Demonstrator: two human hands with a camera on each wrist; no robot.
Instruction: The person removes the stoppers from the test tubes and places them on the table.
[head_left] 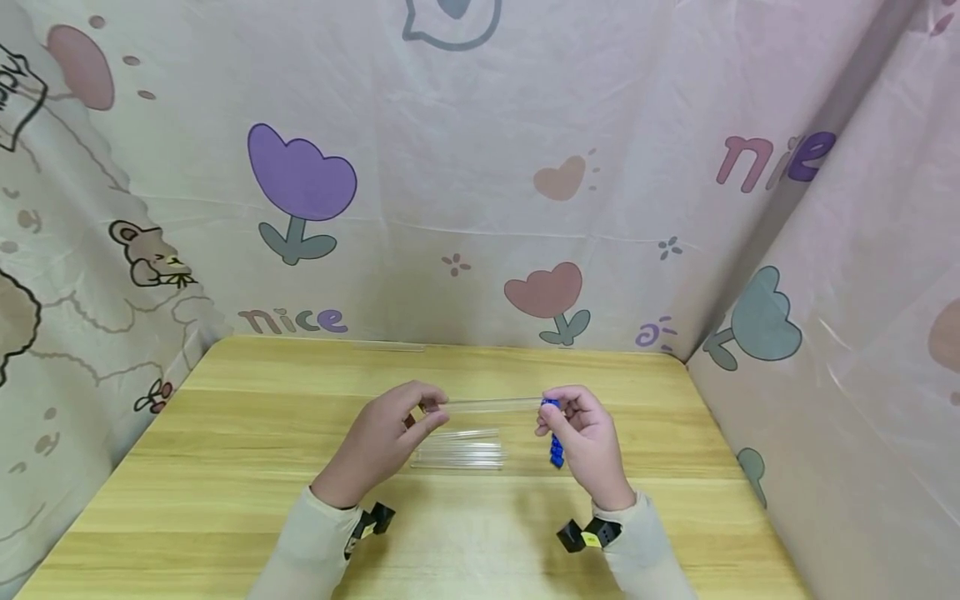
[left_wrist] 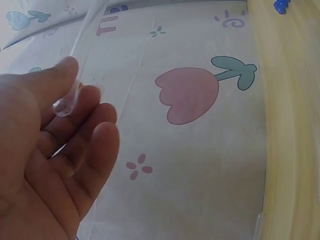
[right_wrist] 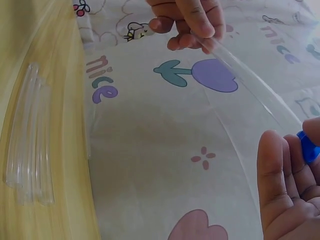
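Observation:
A clear test tube (head_left: 491, 405) is held level above the table between the two hands. My left hand (head_left: 386, 437) pinches its rounded end (left_wrist: 64, 106) between thumb and fingers. At the other end, my right hand (head_left: 588, 442) pinches a blue cap (right_wrist: 310, 149) at the tube's mouth; how far it is pushed in, I cannot tell. Several more clear tubes (head_left: 459, 457) lie side by side on the table below. Near the right hand, several blue caps (head_left: 557, 454) lie in a short line, partly hidden by it.
The wooden table (head_left: 247, 467) meets a patterned cloth backdrop (head_left: 450, 183) at its back and sides. A thin clear strip or tube (head_left: 388, 347) lies along the far edge. Each wrist wears a small black camera, such as the left one (head_left: 369, 527).

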